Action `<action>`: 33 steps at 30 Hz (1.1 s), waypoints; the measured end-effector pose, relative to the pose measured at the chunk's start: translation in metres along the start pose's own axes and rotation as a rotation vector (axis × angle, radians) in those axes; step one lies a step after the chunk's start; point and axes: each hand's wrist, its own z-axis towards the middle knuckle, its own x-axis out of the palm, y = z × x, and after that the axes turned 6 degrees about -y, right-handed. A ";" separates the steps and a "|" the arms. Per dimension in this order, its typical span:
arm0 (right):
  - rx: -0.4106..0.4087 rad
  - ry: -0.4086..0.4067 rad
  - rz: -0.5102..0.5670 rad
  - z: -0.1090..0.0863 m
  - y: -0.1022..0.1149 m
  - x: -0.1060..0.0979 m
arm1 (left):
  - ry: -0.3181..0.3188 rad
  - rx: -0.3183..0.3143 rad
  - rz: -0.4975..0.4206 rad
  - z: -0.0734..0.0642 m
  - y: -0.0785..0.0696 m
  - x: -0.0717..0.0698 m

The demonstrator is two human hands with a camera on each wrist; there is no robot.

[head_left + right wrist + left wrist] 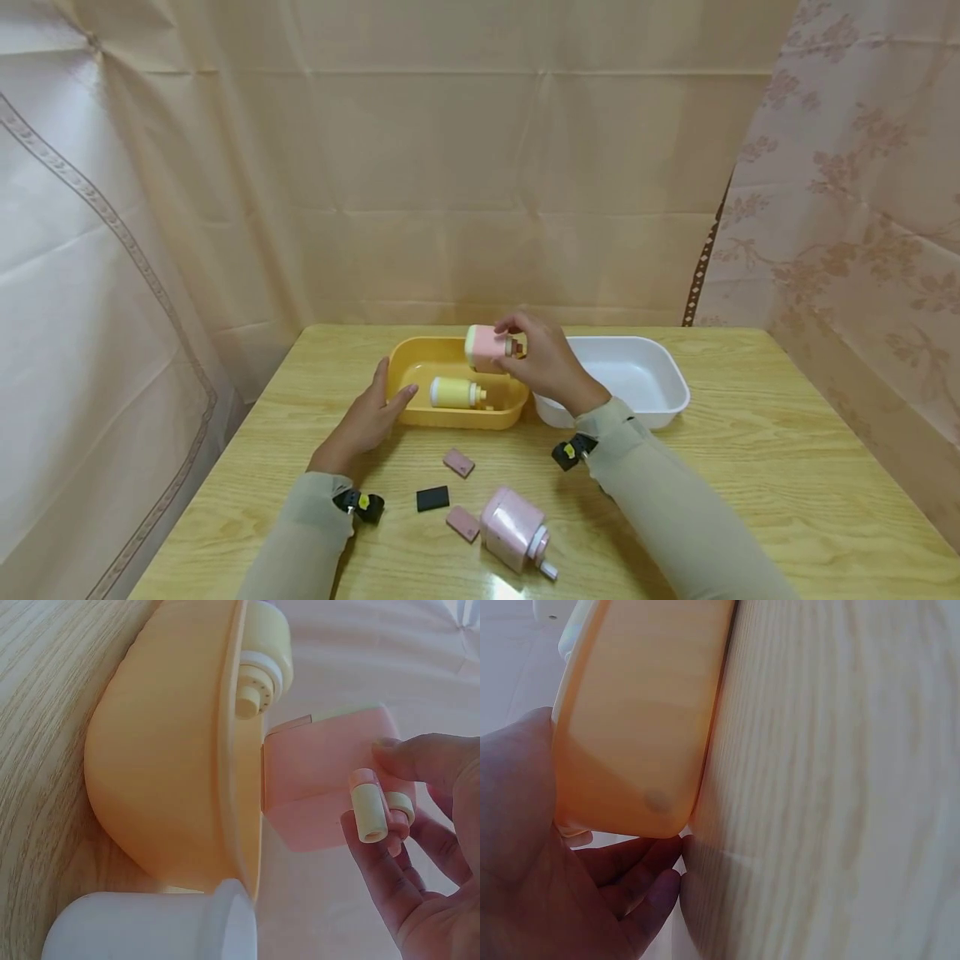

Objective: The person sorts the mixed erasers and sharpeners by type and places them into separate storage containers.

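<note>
My right hand [546, 358] pinches a pink crank pencil sharpener [488, 348] between thumb and fingers, above the right part of a yellow-orange plastic bin [457, 418]. In the right wrist view, the sharpener's small crank with its cream knob [369, 814] points back toward the palm. Inside the bin a yellow sharpener [453, 392] lies on its side. My left hand [367, 417] grips the bin's left end, its thumb over the near rim and its fingers along the outside. The left wrist view shows those fingers [641, 874] at the bin's end wall, close to the tabletop.
Beside the yellow bin, to the right, stands a white bin [637, 375]. Nearer me on the wooden table [750, 450] lie a purple-pink sharpener [512, 527], a black block [432, 498] and two small pink blocks, one far [458, 462] and one near [462, 523].
</note>
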 end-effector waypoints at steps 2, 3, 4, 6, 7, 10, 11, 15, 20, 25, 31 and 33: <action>0.019 0.005 0.010 0.000 -0.001 0.001 | 0.000 -0.001 -0.002 0.000 -0.002 0.000; 0.029 0.007 0.016 0.001 -0.001 0.001 | 0.001 -0.002 -0.001 0.000 -0.002 0.001; 0.040 0.009 0.018 0.001 -0.002 0.001 | 0.001 -0.003 -0.002 0.000 -0.003 0.001; 0.056 0.010 0.025 0.002 -0.003 0.002 | 0.002 -0.005 -0.004 0.000 -0.003 0.001; 0.062 0.012 0.031 0.002 -0.004 0.003 | 0.002 -0.006 -0.004 0.000 -0.004 0.001; 0.071 0.013 0.049 0.004 -0.007 0.007 | 0.000 -0.006 -0.005 0.000 -0.003 0.000; 0.069 0.013 0.053 0.004 -0.008 0.009 | 0.000 -0.005 -0.004 0.000 -0.003 0.000; 0.082 0.026 0.061 0.007 -0.008 0.015 | 0.000 -0.004 -0.003 0.000 -0.001 0.000; 0.102 0.049 0.065 0.010 -0.004 0.019 | 0.002 -0.006 -0.004 0.000 -0.001 0.000; 0.106 0.063 0.067 0.013 0.001 0.023 | 0.003 -0.007 -0.001 0.000 0.000 0.000; 0.113 0.077 0.076 0.016 0.003 0.029 | 0.002 -0.012 0.009 0.002 0.000 0.001; 0.121 0.079 0.083 0.017 0.003 0.031 | 0.002 -0.011 0.011 0.002 0.001 0.001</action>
